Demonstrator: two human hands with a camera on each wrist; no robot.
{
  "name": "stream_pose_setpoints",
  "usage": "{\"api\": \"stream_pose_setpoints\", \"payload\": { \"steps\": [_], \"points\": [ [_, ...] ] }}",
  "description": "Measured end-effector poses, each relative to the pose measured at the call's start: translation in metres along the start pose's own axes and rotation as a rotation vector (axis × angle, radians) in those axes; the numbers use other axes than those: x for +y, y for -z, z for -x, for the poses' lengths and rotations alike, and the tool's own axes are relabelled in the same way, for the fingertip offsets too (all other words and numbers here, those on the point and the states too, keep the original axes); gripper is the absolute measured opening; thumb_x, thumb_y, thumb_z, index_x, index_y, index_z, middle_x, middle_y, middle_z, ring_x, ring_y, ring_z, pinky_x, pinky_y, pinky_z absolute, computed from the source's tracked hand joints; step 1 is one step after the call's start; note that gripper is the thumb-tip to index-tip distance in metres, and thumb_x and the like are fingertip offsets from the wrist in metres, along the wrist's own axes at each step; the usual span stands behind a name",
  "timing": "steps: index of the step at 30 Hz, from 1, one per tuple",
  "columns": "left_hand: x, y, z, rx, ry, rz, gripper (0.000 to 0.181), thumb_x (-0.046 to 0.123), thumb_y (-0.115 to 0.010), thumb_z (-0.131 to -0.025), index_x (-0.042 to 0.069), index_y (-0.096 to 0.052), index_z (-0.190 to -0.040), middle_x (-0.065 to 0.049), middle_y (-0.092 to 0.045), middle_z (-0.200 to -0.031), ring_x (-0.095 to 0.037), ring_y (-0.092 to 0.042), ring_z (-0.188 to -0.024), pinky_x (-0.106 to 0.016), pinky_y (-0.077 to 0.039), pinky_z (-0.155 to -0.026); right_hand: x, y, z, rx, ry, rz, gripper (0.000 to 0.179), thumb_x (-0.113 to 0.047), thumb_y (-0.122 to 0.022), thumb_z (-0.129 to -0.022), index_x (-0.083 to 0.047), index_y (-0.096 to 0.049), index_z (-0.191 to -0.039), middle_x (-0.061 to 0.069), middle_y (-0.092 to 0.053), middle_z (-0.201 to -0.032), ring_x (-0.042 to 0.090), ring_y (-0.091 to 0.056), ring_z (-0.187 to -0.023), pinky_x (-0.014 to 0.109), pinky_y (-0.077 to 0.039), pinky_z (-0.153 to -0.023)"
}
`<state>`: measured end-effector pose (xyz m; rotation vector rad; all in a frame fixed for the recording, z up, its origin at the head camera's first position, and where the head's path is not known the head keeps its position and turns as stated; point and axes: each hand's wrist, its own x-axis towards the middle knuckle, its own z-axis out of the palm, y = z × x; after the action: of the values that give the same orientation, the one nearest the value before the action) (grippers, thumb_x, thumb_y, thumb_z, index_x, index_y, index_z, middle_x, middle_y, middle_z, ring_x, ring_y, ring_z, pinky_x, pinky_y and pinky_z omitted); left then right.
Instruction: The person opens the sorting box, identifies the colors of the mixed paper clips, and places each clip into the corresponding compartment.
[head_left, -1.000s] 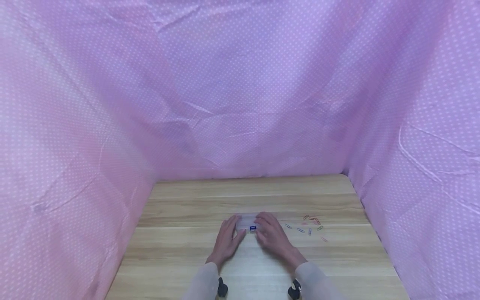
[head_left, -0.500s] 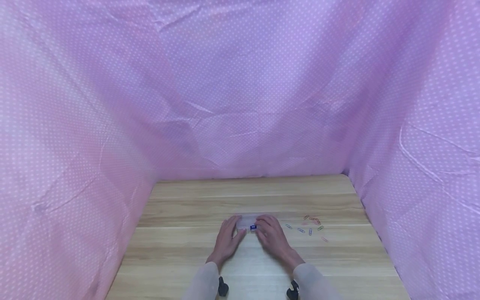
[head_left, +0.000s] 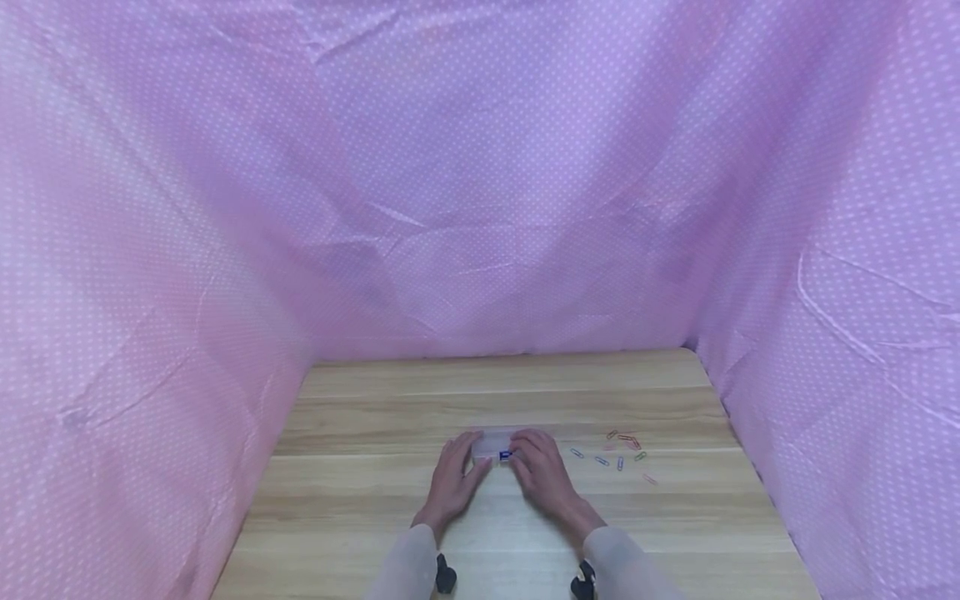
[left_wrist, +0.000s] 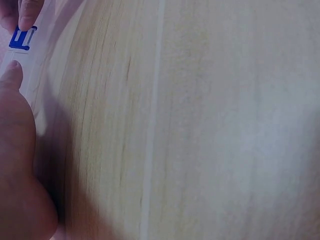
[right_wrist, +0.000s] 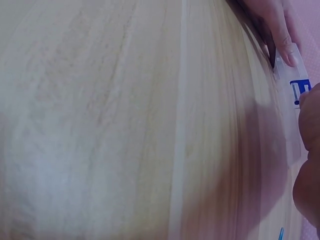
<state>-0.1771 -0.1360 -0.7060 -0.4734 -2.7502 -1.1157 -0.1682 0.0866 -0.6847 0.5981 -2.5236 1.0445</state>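
Note:
A clear plastic box [head_left: 493, 442] with a blue latch [head_left: 505, 456] on its near side lies on the wooden table between both hands. The left hand [head_left: 452, 482] grips its left end, fingers behind and thumb along the front. At the right end, the right hand [head_left: 549, 477] holds the box with fingers over the lid's far part. In the left wrist view, a right-hand digit touches the blue latch [left_wrist: 22, 41]. From the right wrist view, the left thumb [right_wrist: 289, 56] presses the front of the box [right_wrist: 291, 132]. The hands hide both box ends.
Several paper clips lie scattered to the right of the right hand, among them a blue one [head_left: 602, 461], a red one [head_left: 626, 437] and a green one [head_left: 641, 456]. Pink dotted cloth [head_left: 517, 292] hangs round the back and sides of the table [head_left: 360, 475].
The right hand has shifted very slightly at the latch, and its wrist has drawn a little to the left. The left hand and the box stay in place.

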Motion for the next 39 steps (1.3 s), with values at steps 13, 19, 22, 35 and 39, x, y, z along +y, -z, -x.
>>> {"api": "stream_pose_setpoints", "payload": {
  "steps": [13, 19, 22, 35, 39],
  "points": [
    [0.003, 0.003, -0.001, 0.004, 0.008, 0.026, 0.053, 0.034, -0.067, -0.101, 0.016, -0.054, -0.149, -0.009, -0.059, -0.151, -0.035, -0.051, -0.146, -0.065, -0.026, -0.129, -0.001, 0.001, -0.004, -0.023, 0.017, -0.073, 0.012, -0.002, -0.071, -0.093, -0.01, -0.067, -0.101, 0.008, -0.067, -0.125, 0.023, -0.058, -0.125, 0.044, -0.051, -0.112],
    [0.002, 0.002, -0.001, 0.006, 0.006, 0.019, 0.053, 0.033, -0.067, -0.101, 0.016, -0.054, -0.149, -0.01, -0.059, -0.151, -0.036, -0.052, -0.144, -0.065, -0.026, -0.128, 0.0, 0.003, -0.005, -0.064, -0.004, -0.071, 0.01, -0.003, -0.069, -0.095, -0.01, -0.068, -0.102, 0.008, -0.065, -0.127, 0.022, -0.056, -0.126, 0.043, -0.051, -0.114],
    [0.002, 0.002, 0.0, 0.002, 0.011, 0.023, 0.054, 0.032, -0.069, -0.1, 0.016, -0.054, -0.149, -0.009, -0.059, -0.151, -0.034, -0.052, -0.145, -0.064, -0.026, -0.13, 0.001, 0.003, -0.005, -0.067, 0.0, -0.066, 0.01, -0.003, -0.069, -0.095, -0.01, -0.068, -0.102, 0.007, -0.065, -0.127, 0.022, -0.056, -0.126, 0.044, -0.051, -0.114],
    [0.002, 0.001, 0.002, -0.01, 0.034, 0.024, 0.055, 0.035, -0.067, -0.101, 0.019, -0.052, -0.151, -0.009, -0.057, -0.154, -0.033, -0.05, -0.147, -0.061, -0.022, -0.132, 0.008, 0.003, -0.004, -0.055, 0.064, -0.078, 0.011, -0.001, -0.071, -0.092, -0.01, -0.068, -0.098, 0.012, -0.067, -0.126, 0.022, -0.057, -0.125, 0.047, -0.051, -0.113],
    [0.002, 0.0, 0.002, 0.014, 0.01, 0.022, 0.054, 0.033, -0.067, -0.101, 0.018, -0.052, -0.151, -0.009, -0.057, -0.153, -0.035, -0.052, -0.145, -0.064, -0.025, -0.129, 0.009, 0.004, -0.005, -0.054, 0.106, -0.101, 0.011, 0.001, -0.072, -0.091, -0.009, -0.068, -0.096, 0.014, -0.067, -0.124, 0.025, -0.058, -0.124, 0.051, -0.047, -0.115]
  ]
}}
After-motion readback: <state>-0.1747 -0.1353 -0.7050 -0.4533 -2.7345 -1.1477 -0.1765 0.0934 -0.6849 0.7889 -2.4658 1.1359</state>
